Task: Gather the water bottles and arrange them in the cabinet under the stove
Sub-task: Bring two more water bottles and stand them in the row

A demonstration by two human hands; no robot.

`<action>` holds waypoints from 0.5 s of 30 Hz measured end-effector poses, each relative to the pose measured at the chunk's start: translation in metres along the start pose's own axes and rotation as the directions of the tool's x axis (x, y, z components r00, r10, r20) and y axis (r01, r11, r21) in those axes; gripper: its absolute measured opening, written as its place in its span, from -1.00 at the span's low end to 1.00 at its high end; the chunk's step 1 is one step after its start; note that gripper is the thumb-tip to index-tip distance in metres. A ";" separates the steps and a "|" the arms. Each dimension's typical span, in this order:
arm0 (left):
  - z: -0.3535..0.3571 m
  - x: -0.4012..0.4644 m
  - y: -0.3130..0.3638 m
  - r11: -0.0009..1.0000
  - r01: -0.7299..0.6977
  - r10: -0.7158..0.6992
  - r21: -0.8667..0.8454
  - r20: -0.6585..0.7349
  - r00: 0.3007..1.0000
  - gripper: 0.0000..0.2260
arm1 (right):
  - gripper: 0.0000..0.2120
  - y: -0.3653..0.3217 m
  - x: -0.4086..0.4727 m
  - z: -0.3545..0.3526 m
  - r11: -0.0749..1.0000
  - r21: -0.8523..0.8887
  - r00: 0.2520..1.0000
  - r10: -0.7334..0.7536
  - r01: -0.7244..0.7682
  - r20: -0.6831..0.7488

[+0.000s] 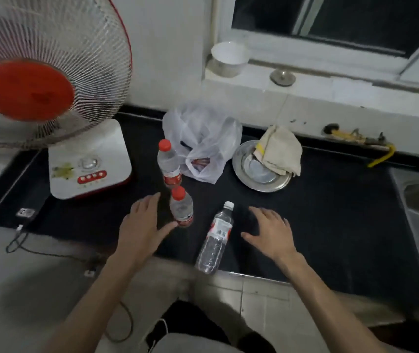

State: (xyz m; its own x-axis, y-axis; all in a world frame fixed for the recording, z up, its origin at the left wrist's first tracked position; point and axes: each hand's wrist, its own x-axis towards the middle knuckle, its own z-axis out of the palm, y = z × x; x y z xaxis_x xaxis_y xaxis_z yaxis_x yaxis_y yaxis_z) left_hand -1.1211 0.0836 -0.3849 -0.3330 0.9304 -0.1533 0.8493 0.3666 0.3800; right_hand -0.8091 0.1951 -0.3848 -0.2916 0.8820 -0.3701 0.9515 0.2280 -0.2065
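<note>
On the black worktop (330, 212), three water bottles: far red-capped bottle (169, 163) upright beside a plastic bag (203, 138); near red-capped bottle (181, 207) upright just in front; white-capped bottle (216, 238) at the front edge, tilted. Left hand (142, 225) spread flat, thumb at the near bottle's base, gripping nothing. Right hand (271, 231) spread, holding nothing, just right of the white-capped bottle.

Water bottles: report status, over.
Left hand and right hand open, holding nothing. Three bottles on counter: far red-cap, near red-cap, white-cap at front edge. Plastic bag beside far bottle.
</note>
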 end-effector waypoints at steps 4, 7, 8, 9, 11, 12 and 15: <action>0.007 0.036 -0.016 0.988 -0.075 0.088 -0.136 0.090 0.992 -0.13 | -0.21 -0.025 0.025 0.028 0.985 0.077 0.983 0.144 -0.153 0.113; 0.020 0.048 -0.020 0.957 -0.049 0.101 -0.285 0.172 0.980 -0.16 | -0.17 -0.038 0.035 0.044 0.956 0.146 0.956 0.227 -0.255 0.188; 0.026 0.051 -0.020 0.936 -0.022 0.102 -0.351 0.210 0.972 -0.20 | -0.16 -0.042 0.041 0.050 0.945 0.161 0.946 0.248 -0.283 0.208; 0.031 0.052 -0.021 0.909 0.013 0.100 -0.417 0.247 0.964 -0.23 | -0.15 -0.047 0.045 0.056 0.935 0.174 0.936 0.267 -0.309 0.228; 0.039 0.052 -0.019 0.863 0.057 0.101 -0.502 0.282 0.954 -0.23 | -0.14 -0.055 0.049 0.067 0.906 0.196 0.908 0.317 -0.375 0.276; 0.041 0.052 -0.018 0.849 0.063 0.100 -0.524 0.278 0.955 -0.22 | -0.13 -0.058 0.053 0.073 0.889 0.208 0.894 0.341 -0.407 0.291; 0.047 0.055 -0.018 0.825 0.054 0.112 -0.563 0.255 0.960 -0.21 | -0.11 -0.067 0.060 0.086 0.845 0.242 0.865 0.403 -0.477 0.300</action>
State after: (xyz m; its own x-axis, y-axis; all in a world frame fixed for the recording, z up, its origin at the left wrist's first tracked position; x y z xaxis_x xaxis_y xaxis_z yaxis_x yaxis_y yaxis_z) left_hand -1.1351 0.1279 -0.4424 -0.1204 0.9336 -0.3376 0.4521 0.3543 0.8186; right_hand -0.8988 0.1968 -0.4712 0.1016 0.7312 -0.6746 0.9192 -0.3282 -0.2174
